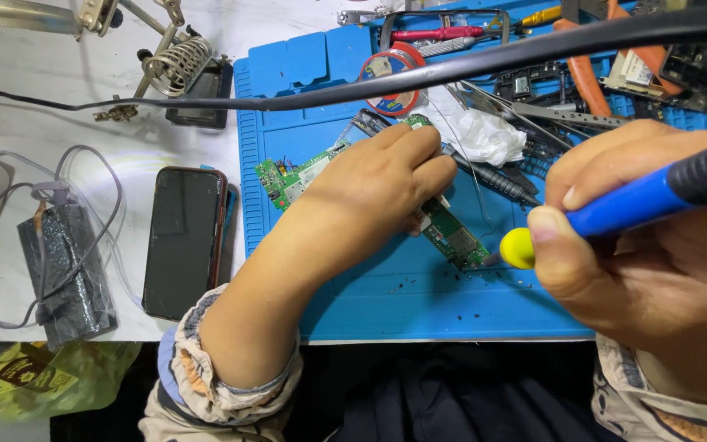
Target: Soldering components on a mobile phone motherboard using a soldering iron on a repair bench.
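Nearest the camera, the right hand [656, 245] holds a blue-handled soldering iron with a yellow collar [615, 209]; its grip is closed around the handle, thumb and forefinger pinching just behind the collar. The iron's black cord [370, 86] runs from the handle across the top of the view. The iron's tip meets the lower right end of a long green printed circuit board [452, 233], which lies diagonally on a blue silicone work mat [419, 299].

The left hand [370, 192] rests on top of the board's middle, fingers curled and pressed together, holding the board down against the mat. The board shows on both sides of this hand: one end toward the upper left, the other toward the iron. The two hands lie near each other, with the exposed end of the board between them.

Left of the mat, on the white surface [26, 123], a black smartphone in a red-edged case [183, 239] lies face up. Further left sits a dark rectangular block wrapped in grey cable [65, 270].

Beyond the hands, a crumpled white tissue [480, 131] lies on the mat, with a round solder spool [393, 74] just behind it. At the far left stands a coiled metal iron stand [177, 65]. Assorted hand tools, including orange-handled pliers [587, 74], crowd the far right corner.
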